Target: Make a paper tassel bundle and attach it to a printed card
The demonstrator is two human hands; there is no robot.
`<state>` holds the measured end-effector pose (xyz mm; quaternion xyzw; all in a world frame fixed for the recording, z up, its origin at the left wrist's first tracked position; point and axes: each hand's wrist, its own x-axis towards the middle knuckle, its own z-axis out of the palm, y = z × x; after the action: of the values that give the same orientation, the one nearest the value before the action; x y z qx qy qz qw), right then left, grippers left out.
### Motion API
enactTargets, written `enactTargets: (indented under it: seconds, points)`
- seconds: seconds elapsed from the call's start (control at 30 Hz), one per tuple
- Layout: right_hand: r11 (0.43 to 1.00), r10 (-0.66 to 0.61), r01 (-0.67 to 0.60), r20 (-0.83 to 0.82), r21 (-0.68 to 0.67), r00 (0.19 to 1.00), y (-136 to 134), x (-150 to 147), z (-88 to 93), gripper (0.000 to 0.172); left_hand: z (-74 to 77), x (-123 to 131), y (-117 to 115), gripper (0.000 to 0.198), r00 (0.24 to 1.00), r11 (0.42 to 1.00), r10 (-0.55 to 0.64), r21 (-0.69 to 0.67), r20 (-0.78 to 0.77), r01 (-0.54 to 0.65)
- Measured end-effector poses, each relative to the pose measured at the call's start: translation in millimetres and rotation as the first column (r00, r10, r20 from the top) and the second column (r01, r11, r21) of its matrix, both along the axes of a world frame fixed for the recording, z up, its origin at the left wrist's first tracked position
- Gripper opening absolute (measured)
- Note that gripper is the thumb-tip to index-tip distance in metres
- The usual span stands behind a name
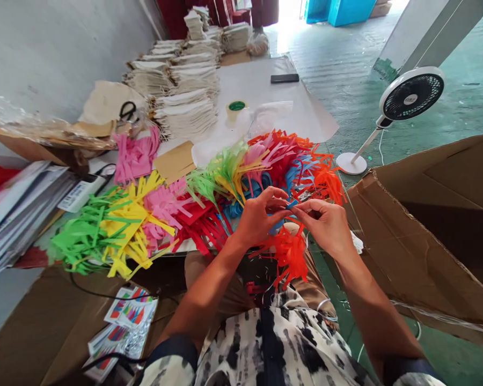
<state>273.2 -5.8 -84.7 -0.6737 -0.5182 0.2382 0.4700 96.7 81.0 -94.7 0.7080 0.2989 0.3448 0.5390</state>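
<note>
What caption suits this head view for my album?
Left hand and right hand pinch an orange fringed paper tassel beside a heap of bright paper fringes.

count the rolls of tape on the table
1: a green-cored roll of tape on the white sheet, beyond the coloured paper fringes. More could be hidden under the piles.
</note>
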Motion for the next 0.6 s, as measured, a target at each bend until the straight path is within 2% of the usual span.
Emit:
enactTargets:
  seconds: [0.17,0.33,0.47,0.6]
  points:
    - [0.997,0.069,-0.072,-0.084,-0.039,0.994,0,6,-4.7,0.034,-1.4,-4,3,0.038,0.996,0.991,-0.05,0.117,-0.071,0.058]
    - [0.996,0.075,-0.08,-0.117,-0.035,0.99,-1,7,-9.4,0.038,4.7,-6,2,0.026,0.991,0.975,-0.081,0.198,-0.111,0.102]
    - [0.998,0.052,-0.054,-0.109,-0.014,0.993,-3,4,-9.1,0.031,12.0,-5,-1,0.026,0.979,0.962,-0.068,0.248,-0.192,0.116]
    - [0.998,0.047,-0.044,-0.075,0.041,0.996,-5,3,-7.1,0.021,14.0,-4,-3,0.032,0.978,0.968,-0.075,0.22,-0.197,0.118]
